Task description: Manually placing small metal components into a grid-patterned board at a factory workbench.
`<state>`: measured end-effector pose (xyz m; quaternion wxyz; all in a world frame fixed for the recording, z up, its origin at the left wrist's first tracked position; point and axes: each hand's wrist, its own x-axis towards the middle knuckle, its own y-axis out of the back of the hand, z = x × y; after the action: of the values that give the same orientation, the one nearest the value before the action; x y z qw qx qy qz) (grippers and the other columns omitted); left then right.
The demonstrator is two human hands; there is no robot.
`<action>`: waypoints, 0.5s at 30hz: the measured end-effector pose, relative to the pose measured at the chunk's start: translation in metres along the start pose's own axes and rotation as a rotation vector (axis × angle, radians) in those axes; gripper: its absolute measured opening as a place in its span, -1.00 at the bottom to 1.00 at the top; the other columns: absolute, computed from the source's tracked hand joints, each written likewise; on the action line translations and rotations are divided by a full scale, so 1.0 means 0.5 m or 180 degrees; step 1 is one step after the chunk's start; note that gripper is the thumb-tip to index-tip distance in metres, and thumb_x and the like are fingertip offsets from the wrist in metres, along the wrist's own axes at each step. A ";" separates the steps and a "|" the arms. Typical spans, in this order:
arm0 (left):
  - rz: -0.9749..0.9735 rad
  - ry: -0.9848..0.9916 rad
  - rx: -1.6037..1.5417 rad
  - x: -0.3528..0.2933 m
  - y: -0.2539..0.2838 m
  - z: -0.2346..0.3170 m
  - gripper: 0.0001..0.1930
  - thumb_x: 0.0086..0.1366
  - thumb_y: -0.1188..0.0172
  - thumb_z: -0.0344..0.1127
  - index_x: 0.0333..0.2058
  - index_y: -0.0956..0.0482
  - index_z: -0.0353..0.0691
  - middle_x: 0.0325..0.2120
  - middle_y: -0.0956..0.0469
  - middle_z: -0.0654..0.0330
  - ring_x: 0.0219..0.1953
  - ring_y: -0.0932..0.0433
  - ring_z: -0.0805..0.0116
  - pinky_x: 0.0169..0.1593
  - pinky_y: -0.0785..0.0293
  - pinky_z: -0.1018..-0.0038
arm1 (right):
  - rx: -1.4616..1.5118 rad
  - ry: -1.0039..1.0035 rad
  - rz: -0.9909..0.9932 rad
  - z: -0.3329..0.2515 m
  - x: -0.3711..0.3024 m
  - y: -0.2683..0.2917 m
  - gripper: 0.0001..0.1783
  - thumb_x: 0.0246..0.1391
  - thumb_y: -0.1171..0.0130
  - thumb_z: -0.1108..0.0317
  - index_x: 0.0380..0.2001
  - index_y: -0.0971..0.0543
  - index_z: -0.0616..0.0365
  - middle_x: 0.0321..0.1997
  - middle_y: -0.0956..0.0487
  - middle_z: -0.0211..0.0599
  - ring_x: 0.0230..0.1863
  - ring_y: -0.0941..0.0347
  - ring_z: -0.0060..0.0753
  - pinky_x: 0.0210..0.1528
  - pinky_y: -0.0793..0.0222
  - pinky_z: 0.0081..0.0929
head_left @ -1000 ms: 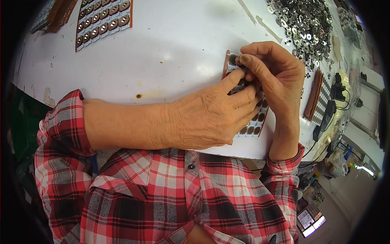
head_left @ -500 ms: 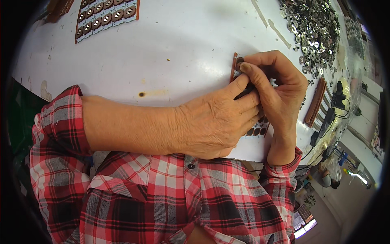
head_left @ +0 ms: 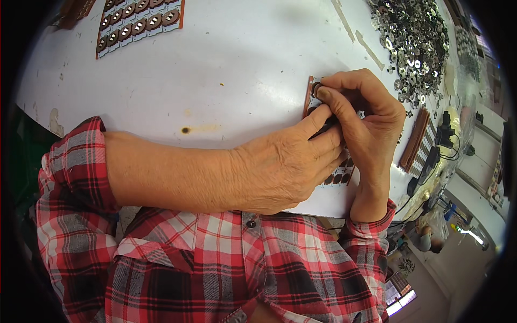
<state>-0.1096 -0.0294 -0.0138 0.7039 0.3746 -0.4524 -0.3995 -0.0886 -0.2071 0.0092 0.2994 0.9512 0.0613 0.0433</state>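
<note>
The board (head_left: 337, 182) lay on the table near its front edge, partly hidden beneath both hands, with rows of dark discs showing at its near end. At its far end, the right hand's (head_left: 371, 110) thumb and forefinger almost met over the end disc (head_left: 316, 89); whether they gripped a small part could not be told. A second earlier that disc showed clear beside the fingertips; now they partly covered it, which suggested the work was centred there. The left hand (head_left: 285, 161) lay across the board, fingers bent and slightly apart, tips hidden, so its hold could not be told. Farther out were the metal pieces (head_left: 414, 51), a stack of boards (head_left: 417, 142) and another disc-covered board (head_left: 140, 27) on the table (head_left: 156, 91).
</note>
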 end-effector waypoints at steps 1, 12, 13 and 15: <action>-0.0025 -0.0011 0.0011 0.000 0.000 -0.001 -0.43 0.13 -0.17 -0.12 0.02 -0.61 -0.45 0.05 -0.55 -0.01 0.21 -0.41 -0.03 0.37 -0.19 -0.22 | 0.0023 -0.0095 0.0129 -0.005 -0.001 -0.004 -0.87 0.09 -0.37 0.62 -0.26 -0.69 0.27 -0.34 -0.70 -0.43 -0.33 -0.58 -0.69 -0.26 -0.49 -0.68; -0.0343 -0.0074 0.0234 0.002 0.020 0.004 -0.40 0.16 -0.17 -0.09 0.08 -0.60 -0.42 0.07 -0.54 -0.03 0.19 -0.44 -0.05 0.38 -0.15 -0.23 | -0.0353 0.0665 -0.0151 -0.006 0.007 0.013 -0.81 0.06 -0.27 0.73 -0.25 -0.68 0.31 -0.31 -0.68 -0.31 -0.28 -0.58 -0.60 -0.23 -0.48 -0.65; -0.0291 -0.0073 0.0246 0.007 0.018 0.000 -0.39 0.17 -0.17 -0.07 0.10 -0.59 -0.40 0.08 -0.54 -0.04 0.19 -0.44 -0.06 0.39 -0.15 -0.22 | -0.0314 0.0671 -0.0099 -0.002 0.007 0.012 -0.81 0.06 -0.30 0.72 -0.25 -0.69 0.30 -0.32 -0.67 -0.32 -0.29 -0.58 -0.61 -0.24 -0.47 -0.65; -0.0212 -0.0031 0.0186 0.009 0.009 0.002 -0.36 0.17 -0.20 -0.05 0.13 -0.58 -0.39 0.13 -0.52 -0.06 0.24 -0.41 -0.06 0.41 -0.13 -0.20 | -0.0262 0.0716 0.0019 0.003 0.004 0.017 -0.80 0.05 -0.34 0.69 -0.24 -0.70 0.27 -0.30 -0.68 -0.34 -0.30 -0.57 -0.64 -0.25 -0.46 -0.68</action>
<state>-0.1081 -0.0319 -0.0079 0.6767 0.4079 -0.4546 -0.4112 -0.0857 -0.2147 0.0131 0.3293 0.9274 0.0898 0.1532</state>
